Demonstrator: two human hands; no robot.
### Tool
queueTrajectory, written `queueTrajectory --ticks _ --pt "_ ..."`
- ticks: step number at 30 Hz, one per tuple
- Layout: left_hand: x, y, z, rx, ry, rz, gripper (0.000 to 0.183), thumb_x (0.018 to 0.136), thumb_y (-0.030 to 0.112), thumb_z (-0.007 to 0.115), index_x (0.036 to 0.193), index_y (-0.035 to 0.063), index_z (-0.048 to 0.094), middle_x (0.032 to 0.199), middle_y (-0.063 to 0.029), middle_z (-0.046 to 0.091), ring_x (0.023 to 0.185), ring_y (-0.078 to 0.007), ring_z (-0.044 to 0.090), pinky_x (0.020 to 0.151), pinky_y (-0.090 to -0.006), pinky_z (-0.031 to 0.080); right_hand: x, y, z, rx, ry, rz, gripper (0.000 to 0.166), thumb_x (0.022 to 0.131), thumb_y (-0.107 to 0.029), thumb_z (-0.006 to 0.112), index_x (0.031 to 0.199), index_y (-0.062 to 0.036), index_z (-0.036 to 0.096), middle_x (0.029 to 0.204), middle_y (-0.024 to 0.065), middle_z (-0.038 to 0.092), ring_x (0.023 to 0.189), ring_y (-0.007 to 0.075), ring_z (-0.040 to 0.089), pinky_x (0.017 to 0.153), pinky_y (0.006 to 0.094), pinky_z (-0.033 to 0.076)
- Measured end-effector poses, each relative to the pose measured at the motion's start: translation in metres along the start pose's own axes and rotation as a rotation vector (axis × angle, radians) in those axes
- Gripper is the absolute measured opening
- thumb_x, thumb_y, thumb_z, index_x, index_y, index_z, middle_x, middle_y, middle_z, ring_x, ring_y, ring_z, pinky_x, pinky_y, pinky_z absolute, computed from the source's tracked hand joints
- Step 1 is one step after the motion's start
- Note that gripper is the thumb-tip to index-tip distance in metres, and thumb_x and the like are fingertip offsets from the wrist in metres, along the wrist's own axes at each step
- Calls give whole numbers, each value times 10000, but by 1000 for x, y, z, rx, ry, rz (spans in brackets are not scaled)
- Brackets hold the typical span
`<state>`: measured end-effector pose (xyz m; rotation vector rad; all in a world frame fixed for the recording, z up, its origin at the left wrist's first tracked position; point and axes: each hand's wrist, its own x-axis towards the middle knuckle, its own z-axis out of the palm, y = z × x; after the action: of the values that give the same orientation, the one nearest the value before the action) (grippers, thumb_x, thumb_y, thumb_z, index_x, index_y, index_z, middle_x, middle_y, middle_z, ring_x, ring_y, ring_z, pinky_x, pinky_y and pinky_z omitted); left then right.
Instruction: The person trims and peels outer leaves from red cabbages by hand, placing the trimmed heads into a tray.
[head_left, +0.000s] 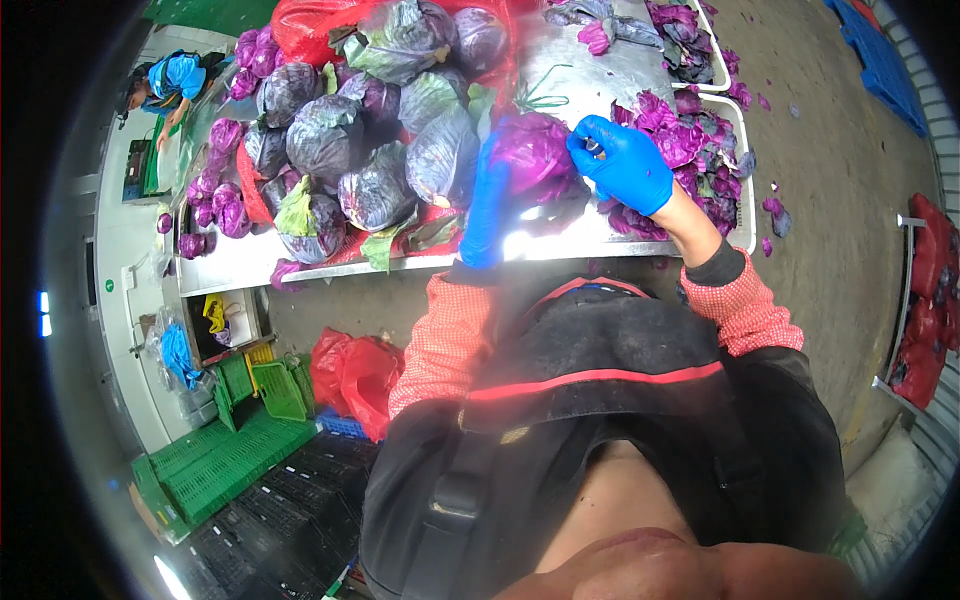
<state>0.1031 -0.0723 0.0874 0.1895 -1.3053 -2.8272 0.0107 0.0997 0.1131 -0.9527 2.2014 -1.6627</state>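
Observation:
A bright purple red cabbage (531, 154) with its smooth inner leaves showing is held above the metal table (442, 264). My left hand (487, 206), in a blue glove, grips its left side. At its right side is my right hand (626, 163), also blue-gloved, with thumb and fingers curled in. A small glint shows between those fingers, too small to tell what it is. Left of my hands, several red cabbages with dull outer leaves (326, 135) lie piled on red mesh netting (352, 244). One pale-leaved cabbage (442, 161) lies right beside my left hand.
White crates (747, 202) with stripped purple leaves (675, 139) stand at the right. Peeled cabbages (225, 202) line the table's far left, where a person in blue (178, 79) works. Green crates (225, 457), black crates (277, 517) and a red bag (356, 375) are on the lower left.

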Motion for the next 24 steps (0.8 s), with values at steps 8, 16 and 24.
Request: queueTrajectory --ticks 8,16,24 --pt "2 3 14 248 -90 63 617 880 370 493 1369 97 235 1356 -137 328 1216 -291 384 978 -439 379 -3 1 -8 505 -19 274 338 804 -248 643 1085 -90 543 677 36 557 463 119 512 451 253 432" --pt "-5 28 47 604 -194 -5 1000 682 158 753 1407 57 73 1375 -143 273 1197 -284 388 890 -341 439 -12 40 -18 547 -95 480 621 829 -543 496 1215 -60 447 762 72 600 496 137 548 441 243 431" --pt "18 -44 -22 1034 85 334 914 618 149 798 1345 24 259 1238 -133 419 1108 -216 461 899 -332 428 -18 90 32 683 -44 639 450 910 -500 333 894 -88 516 588 49 535 408 131 456 374 235 367"
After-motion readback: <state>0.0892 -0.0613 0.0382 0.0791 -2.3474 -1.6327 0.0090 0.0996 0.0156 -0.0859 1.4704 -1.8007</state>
